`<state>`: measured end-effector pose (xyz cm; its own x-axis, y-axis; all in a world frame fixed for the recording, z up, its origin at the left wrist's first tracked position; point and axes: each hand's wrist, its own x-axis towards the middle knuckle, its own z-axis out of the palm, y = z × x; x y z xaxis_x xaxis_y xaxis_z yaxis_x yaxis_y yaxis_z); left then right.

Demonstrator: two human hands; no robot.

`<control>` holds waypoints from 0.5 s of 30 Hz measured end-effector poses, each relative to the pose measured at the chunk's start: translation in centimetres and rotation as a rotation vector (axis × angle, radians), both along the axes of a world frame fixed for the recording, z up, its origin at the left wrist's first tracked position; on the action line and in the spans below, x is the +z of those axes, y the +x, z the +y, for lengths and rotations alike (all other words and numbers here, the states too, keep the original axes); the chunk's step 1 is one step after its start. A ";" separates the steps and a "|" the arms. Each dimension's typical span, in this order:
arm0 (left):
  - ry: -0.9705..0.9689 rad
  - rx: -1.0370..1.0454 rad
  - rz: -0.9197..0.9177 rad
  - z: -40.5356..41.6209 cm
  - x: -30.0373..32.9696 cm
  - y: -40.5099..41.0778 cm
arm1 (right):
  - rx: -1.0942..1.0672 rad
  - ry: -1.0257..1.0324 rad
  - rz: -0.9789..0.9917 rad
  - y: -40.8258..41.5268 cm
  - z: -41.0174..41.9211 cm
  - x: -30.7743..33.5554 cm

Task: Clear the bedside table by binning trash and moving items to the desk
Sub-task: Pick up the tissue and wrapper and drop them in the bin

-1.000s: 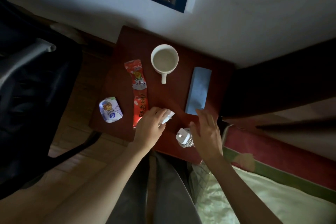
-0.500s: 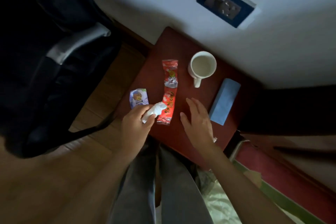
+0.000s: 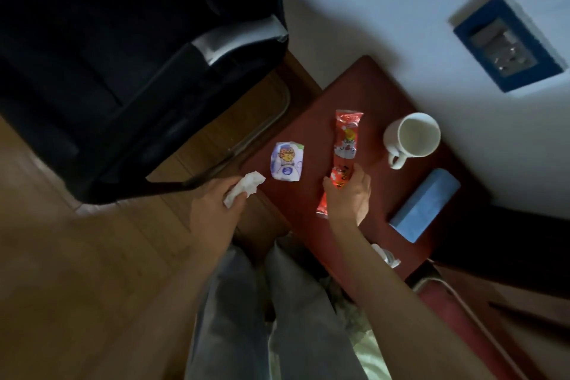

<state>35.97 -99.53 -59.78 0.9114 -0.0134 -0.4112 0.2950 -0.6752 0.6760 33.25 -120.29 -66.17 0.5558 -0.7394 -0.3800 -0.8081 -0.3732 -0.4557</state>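
Left hand point(image 3: 216, 203) closed round crumpled tissue point(image 3: 243, 188), clear of table for binning; right hand point(image 3: 348, 194) curling onto red wrapper point(image 3: 342, 160), near end.

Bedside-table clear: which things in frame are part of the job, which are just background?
Part of the job:
- crumpled tissue, in left hand
- red snack wrapper, right hand closing on it
- small white packet
- white mug
- blue box
- white charger
- bedside table

Background:
- black chair
- wall socket
- bed
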 end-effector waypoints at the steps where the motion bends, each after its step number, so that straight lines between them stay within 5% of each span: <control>1: 0.007 -0.006 0.004 0.2 0.0 -0.1 | 0.007 -0.018 0.000 0.1 0.0 0.0; 6: 0.095 -0.049 -0.171 1.6 0.0 -1.3 | 0.010 -0.038 -0.064 -1.3 -0.1 0.4; 15: -0.031 0.040 -0.172 7.1 5.0 -3.9 | 0.155 -0.172 -0.254 -5.6 2.6 8.6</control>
<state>32.03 -92.41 -54.75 0.9684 0.0142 -0.2489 0.1994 -0.6431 0.7393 27.63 -117.71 -57.62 0.7272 -0.6802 -0.0922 -0.6047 -0.5712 -0.5550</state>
